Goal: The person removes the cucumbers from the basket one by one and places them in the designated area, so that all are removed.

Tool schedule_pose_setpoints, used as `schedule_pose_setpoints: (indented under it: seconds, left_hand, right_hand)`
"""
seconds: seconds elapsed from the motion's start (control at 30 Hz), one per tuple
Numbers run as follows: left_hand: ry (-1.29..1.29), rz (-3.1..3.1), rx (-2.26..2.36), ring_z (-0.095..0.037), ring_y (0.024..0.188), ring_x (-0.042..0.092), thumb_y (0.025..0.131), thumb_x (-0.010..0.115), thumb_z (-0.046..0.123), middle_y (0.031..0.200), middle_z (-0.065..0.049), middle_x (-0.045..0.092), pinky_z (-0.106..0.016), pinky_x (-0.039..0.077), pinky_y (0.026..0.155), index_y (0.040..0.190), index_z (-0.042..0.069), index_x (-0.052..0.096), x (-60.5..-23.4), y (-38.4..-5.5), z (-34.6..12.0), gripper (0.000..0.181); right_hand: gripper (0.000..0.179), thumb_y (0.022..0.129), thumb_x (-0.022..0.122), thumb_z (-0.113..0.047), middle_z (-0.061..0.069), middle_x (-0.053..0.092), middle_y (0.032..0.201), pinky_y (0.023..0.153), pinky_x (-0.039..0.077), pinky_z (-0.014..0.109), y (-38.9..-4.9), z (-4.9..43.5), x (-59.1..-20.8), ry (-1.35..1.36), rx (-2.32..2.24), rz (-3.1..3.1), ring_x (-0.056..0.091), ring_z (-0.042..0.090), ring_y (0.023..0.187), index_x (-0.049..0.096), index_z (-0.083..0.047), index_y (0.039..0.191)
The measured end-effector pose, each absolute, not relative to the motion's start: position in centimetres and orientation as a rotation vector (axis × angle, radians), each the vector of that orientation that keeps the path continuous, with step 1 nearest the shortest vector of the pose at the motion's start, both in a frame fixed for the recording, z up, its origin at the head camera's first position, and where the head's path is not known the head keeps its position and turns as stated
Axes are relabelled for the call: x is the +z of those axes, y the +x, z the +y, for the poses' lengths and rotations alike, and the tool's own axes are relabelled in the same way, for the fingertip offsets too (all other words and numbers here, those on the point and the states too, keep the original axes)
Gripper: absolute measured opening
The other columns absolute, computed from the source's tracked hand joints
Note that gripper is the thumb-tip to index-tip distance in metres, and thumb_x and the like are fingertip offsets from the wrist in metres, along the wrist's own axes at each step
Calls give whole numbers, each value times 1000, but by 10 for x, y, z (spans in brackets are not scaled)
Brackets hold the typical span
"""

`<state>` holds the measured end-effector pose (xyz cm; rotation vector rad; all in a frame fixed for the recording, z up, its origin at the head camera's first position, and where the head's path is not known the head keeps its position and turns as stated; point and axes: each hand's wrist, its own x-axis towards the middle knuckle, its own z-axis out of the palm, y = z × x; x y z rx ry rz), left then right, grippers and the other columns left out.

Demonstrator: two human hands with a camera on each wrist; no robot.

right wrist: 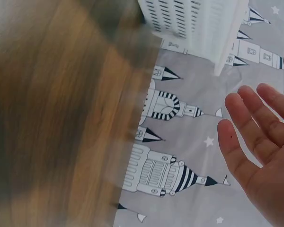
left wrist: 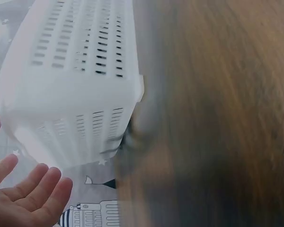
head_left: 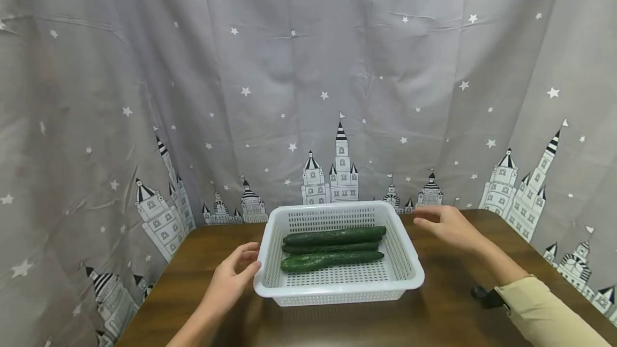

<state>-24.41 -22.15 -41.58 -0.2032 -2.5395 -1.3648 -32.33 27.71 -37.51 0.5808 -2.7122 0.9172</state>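
Note:
A white plastic basket [head_left: 339, 286] with slotted walls stands on the wooden table in the head view. Three dark green cucumbers [head_left: 332, 261] lie side by side in it, the middle one partly hidden. My left hand [head_left: 233, 276] is at the basket's left rim, fingers loosely bent and holding nothing; whether the thumb touches the rim I cannot tell. Off the basket's right side, my right hand [head_left: 449, 225] hovers apart from it with relaxed fingers. The left wrist view has the basket's outer wall [left wrist: 71, 90] beyond the spread fingers [left wrist: 42, 187]. Empty fingers [right wrist: 255, 127] also show in the right wrist view.
The brown wooden table [head_left: 453, 272] extends on both sides of the basket. Behind it hangs a grey curtain [head_left: 376, 68] printed with stars and castles, close to the table's back edge. A black strap [head_left: 487, 298] is at the right sleeve's cuff.

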Motion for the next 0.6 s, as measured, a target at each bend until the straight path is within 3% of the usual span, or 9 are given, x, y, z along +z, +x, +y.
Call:
schedule_pose_setpoints:
  seconds: [0.17, 0.37, 0.5, 0.6]
  left_hand:
    - [-190, -2531, -1398, -26, 116, 62, 95, 68, 15, 119, -9, 69, -41, 50, 90, 135, 14, 59, -424, -244, -214, 41]
    - [-284, -2440, -1657, -24, 104, 65, 95, 66, 6, 118, -19, 68, -27, 53, 79, 135, 4, 58, -432, -246, -208, 41]
    - [-241, -2395, -1773, -22, 103, 64, 95, 66, 5, 120, -20, 66, -24, 53, 78, 135, 6, 59, -439, -245, -208, 41]
    - [-240, -2395, -1770, -23, 107, 63, 95, 66, 6, 125, -19, 65, -25, 52, 79, 136, 8, 58, -442, -244, -209, 42]
  right_hand:
    - [42, 99, 63, -34, 17, 67, 129, 98, 48, 56, -327, 267, -370, 590, 1012, -2713, 60, 38, 124, 67, -5, 129]
    - [43, 100, 62, -35, 16, 70, 123, 91, 52, 48, -337, 260, -364, 597, 1136, -2721, 69, 31, 109, 65, -5, 131]
    - [44, 100, 61, -34, 15, 72, 117, 83, 54, 42, -343, 256, -362, 617, 1199, -2735, 70, 25, 98, 64, -4, 132]
    - [44, 101, 60, -32, 18, 71, 119, 83, 56, 44, -345, 252, -359, 614, 1290, -2748, 68, 29, 101, 62, -4, 135]
